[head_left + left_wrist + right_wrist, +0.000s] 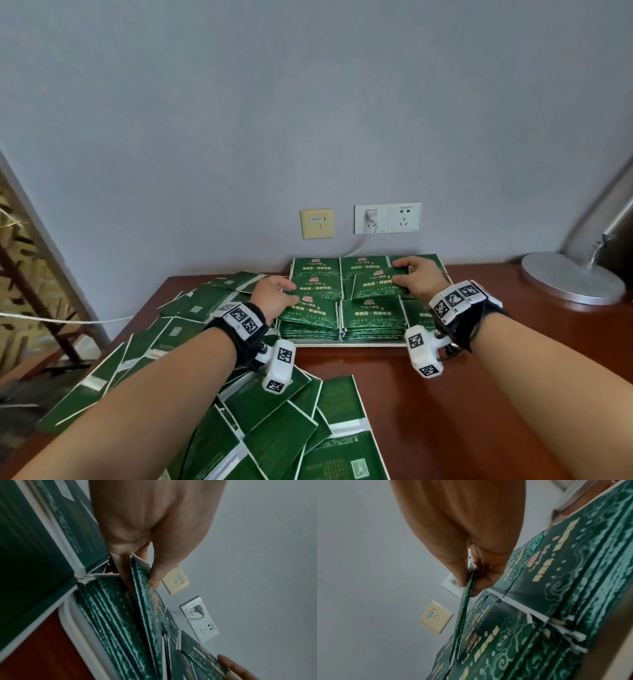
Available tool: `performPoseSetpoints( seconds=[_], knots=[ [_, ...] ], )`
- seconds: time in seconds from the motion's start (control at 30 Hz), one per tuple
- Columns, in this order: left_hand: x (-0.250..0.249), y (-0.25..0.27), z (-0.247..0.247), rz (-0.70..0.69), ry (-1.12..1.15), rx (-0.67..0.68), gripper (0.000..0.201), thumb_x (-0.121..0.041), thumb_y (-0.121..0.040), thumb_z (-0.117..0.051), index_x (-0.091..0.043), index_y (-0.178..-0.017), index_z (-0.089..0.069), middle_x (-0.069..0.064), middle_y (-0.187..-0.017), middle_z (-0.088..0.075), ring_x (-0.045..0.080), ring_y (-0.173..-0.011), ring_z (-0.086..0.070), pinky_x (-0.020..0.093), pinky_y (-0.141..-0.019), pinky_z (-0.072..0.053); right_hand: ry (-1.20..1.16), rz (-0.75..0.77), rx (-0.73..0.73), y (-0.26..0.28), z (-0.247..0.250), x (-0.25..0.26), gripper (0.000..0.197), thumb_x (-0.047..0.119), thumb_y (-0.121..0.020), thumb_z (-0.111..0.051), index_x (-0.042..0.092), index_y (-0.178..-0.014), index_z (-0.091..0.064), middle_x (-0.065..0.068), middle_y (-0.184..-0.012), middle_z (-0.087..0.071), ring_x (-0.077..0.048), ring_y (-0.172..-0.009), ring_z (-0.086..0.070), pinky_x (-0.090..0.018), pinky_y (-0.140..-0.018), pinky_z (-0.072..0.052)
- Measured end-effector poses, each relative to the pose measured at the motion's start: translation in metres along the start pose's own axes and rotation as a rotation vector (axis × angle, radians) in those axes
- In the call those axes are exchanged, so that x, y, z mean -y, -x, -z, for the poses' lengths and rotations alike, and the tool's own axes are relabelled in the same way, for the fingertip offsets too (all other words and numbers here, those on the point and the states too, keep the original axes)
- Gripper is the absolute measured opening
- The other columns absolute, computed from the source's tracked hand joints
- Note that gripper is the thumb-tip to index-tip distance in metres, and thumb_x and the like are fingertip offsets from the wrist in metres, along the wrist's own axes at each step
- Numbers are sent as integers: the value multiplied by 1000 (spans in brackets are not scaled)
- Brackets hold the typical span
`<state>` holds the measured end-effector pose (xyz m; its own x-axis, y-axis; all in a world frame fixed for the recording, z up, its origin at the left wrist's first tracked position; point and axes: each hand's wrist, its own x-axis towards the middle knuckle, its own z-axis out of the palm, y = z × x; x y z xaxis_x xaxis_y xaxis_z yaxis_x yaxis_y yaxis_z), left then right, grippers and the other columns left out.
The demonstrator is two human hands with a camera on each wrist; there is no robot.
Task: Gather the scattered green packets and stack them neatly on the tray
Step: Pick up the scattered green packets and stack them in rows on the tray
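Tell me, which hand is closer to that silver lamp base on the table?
Right. The right hand holds a packet over the tray, nearer the lamp base; the left hand sits further away.

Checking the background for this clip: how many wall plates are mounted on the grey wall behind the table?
2: a beige square wall plate on the left, and a wider white socket plate to its right with a white plug in it. None seems hidden.
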<state>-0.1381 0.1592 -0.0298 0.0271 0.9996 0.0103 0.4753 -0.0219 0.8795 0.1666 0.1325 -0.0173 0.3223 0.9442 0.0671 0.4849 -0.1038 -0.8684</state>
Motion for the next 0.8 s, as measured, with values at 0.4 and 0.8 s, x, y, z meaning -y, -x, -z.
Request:
performPoseSetpoints(
  seconds=[0.4, 0.8],
  knots=[
    [6, -4, -4, -150, -330, 27, 18, -21, -77, -82, -16, -89, -70, 1, -103, -69, 15, -99, -62, 24, -86, -43, 366, 69, 43, -13, -20, 12, 39, 13, -83, -73, 10, -121, -64, -7, -123, -64, -22, -107, -60, -28, -92, -44],
    [8, -3, -5, -225, -572, 46, 27, -44, -80, -76, -30, -101, -67, 1, -120, -56, 25, -117, -52, 41, -100, -45, 526, 108, 67, -18, -25, 6, 39, 20, -79, -74, 19, -117, -65, -7, -124, -60, -24, -108, -59, -33, -96, -47]
  ],
)
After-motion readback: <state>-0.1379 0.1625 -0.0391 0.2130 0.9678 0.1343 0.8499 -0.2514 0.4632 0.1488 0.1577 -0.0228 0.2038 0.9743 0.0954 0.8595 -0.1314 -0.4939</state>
